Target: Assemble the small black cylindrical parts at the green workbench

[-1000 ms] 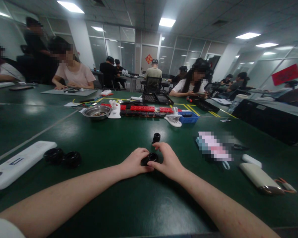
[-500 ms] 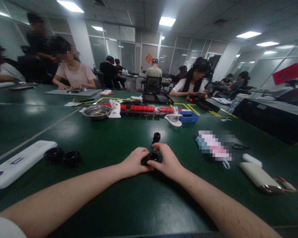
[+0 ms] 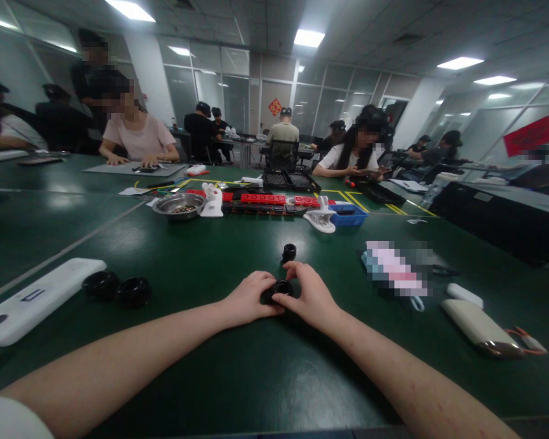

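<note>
A small black ring-shaped part (image 3: pixel 279 289) rests on the green table (image 3: pixel 219 256), held from both sides. My left hand (image 3: pixel 247 299) has its fingers curled round the part's left side. My right hand (image 3: pixel 308 296) pinches its right side and top. A second small black cylindrical part (image 3: pixel 289 251) stands on the table just beyond my fingers, untouched. Two larger black rings (image 3: pixel 116 288) lie to the left beside a long white device (image 3: pixel 34 299).
To the right lie a cream-coloured case (image 3: pixel 478 326), a small white piece (image 3: pixel 463 295) and a blurred pink-white item (image 3: pixel 396 268). Farther back stand a metal bowl (image 3: pixel 178 206), red strips (image 3: pixel 263 199), a blue bin (image 3: pixel 348 214). Several people sit at tables behind.
My right fingers have shifted a little over the black part. A standing person at far left has moved to the right. My arms stay in place.
</note>
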Available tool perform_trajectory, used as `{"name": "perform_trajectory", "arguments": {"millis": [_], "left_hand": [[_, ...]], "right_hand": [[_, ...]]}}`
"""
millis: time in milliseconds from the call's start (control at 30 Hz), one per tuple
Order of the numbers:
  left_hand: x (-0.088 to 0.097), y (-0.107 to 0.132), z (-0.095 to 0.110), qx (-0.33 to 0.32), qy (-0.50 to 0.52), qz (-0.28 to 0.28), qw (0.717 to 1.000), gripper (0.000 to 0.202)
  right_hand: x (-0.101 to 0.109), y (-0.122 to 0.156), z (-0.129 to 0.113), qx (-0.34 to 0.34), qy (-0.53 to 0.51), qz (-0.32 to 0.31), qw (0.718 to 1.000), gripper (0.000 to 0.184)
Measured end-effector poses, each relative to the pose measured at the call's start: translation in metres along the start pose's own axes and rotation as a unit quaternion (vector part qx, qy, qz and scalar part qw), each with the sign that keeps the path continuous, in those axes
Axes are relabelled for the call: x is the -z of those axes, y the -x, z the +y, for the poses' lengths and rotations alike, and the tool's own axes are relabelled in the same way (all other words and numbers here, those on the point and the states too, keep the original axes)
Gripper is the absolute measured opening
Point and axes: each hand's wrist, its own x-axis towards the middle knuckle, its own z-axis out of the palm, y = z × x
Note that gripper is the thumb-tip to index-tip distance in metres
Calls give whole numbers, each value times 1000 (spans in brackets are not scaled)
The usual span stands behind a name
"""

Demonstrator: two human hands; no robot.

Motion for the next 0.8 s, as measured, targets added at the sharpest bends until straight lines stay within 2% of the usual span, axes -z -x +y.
{"name": "perform_trajectory", "arguments": {"millis": [167,433,500,567,667,733,800], "left_hand": [[-1,0,-2,6,-4,0,1000,41],[1,0,1,-5,0,0,1000,36],[1,0,1,-1,4,-1,1000,35],[0,0,-1,4,6,-2,1000,38],[-1,0,-3,11,2,-1,1000,43],[-1,0,-3,8,-3,-1,1000,41],[-1,0,-2,1,-6,2,1000,38]], "right_hand": [[6,1,2,48,-117,-95,987,66],[1,1,1,6,10,8,1000,54],[2,1,-1,-9,7,2,1000,50],[5,0,-3,8,-39,-36,999,48],[9,1,-3,43,-118,-91,988,63],[10,1,-2,42,-110,-80,990,66],[8,0,-2,40,-63,-45,996,61]]}}
